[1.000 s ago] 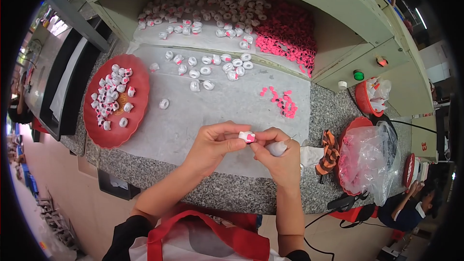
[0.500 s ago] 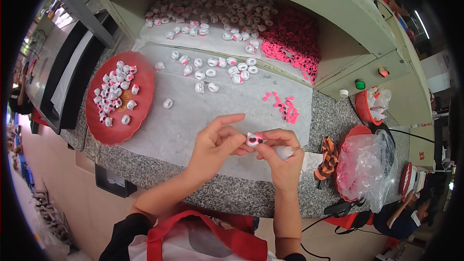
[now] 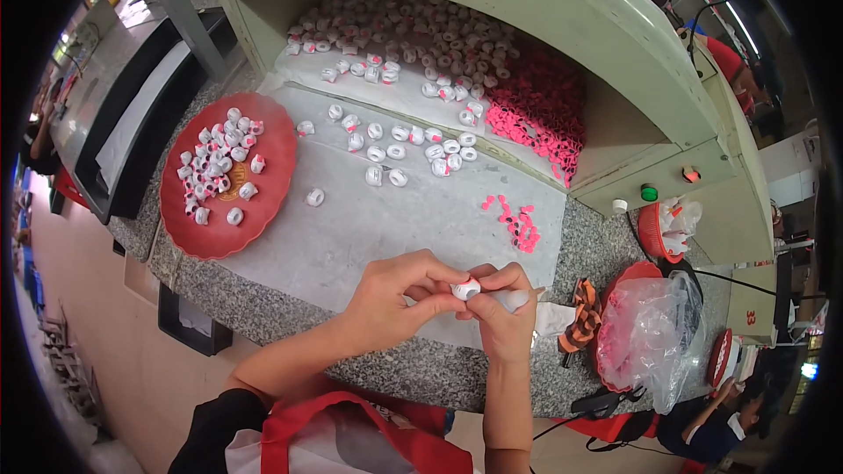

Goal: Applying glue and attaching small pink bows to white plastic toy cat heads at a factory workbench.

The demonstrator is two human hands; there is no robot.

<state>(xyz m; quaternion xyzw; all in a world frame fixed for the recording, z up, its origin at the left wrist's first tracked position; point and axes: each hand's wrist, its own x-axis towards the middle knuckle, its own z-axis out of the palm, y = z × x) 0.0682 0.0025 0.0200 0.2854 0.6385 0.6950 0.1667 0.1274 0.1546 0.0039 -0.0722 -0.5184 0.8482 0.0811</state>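
Observation:
In front of me, over the near edge of the pale sheet, a small white cat-head piece is pinched between both hands. My left hand grips it from the left with thumb and fingertips. My right hand steadies its other side, and a small whitish bottle is tucked in the same hand. Small pink pieces lie loose on the sheet beyond my right hand. Several white cat-head pieces are spread over the sheet's far part.
At left stands a red scalloped plate with many white pieces. A pale green cabinet arches over heaps of white and pink pieces. Rightward are an orange-black cloth, a clear plastic bag and a red basket.
The cat-head piece has been turned, so its dark-and-pink face no longer shows. Both hands sit slightly lower, and my left index finger has folded in from its raised position.

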